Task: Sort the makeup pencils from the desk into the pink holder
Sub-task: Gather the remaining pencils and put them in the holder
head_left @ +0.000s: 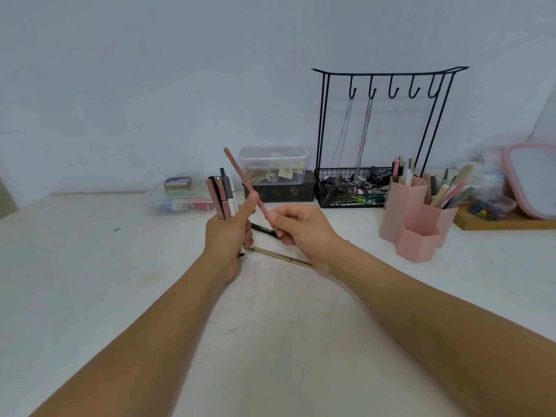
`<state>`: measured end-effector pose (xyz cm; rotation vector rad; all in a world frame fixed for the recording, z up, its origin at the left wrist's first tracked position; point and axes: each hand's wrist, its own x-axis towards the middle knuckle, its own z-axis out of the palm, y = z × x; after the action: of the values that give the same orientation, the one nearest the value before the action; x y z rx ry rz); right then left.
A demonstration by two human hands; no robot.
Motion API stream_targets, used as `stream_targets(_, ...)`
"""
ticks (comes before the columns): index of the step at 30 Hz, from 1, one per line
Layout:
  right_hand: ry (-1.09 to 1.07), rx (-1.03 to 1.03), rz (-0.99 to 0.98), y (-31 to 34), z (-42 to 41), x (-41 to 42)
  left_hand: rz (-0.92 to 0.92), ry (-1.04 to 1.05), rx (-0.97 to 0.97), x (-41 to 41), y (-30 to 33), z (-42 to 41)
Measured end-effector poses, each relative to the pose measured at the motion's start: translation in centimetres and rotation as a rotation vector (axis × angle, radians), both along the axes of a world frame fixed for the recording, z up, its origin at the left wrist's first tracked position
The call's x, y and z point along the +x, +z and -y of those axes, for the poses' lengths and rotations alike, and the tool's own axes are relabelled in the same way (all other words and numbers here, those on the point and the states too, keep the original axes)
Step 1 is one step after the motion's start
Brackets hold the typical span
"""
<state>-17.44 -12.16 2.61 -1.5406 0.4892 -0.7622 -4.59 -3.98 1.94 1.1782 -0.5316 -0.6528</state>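
two hands, one pink pencil

the left hand [225, 236] grips a bundle of pencils [222, 195] upright; the right hand [301, 225] pinches a pink pencil [245, 183] (tilted). two pencils [279, 256] lie on the desk [90, 251]; the pink holder [413, 212] stands right.

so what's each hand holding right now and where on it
The left hand grips a bundle of makeup pencils around their lower ends. The right hand pinches a single pink pencil near its lower end.
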Motion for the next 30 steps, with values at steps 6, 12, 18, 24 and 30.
stream_targets(6,0.141,-0.101,0.005,-0.8,-1.7,0.6,0.051,-0.077,-0.067,-0.6,-0.5,0.0)
stream_targets(12,0.053,-0.310,-0.121,-1.3,-2.1,0.9,-0.035,0.012,-0.052,0.0,-0.6,0.2)
stream_targets(18,0.033,-0.327,-0.164,-1.0,-1.0,0.5,0.050,0.067,0.007,-0.1,-0.8,0.5)
stream_targets(24,-0.178,-0.465,-0.211,-0.5,1.4,-0.2,0.129,0.123,0.047,0.7,-0.9,0.5)
stream_targets(30,-0.286,-0.615,-0.497,-1.8,2.9,-0.9,0.087,0.097,0.029,1.0,-1.0,0.5)
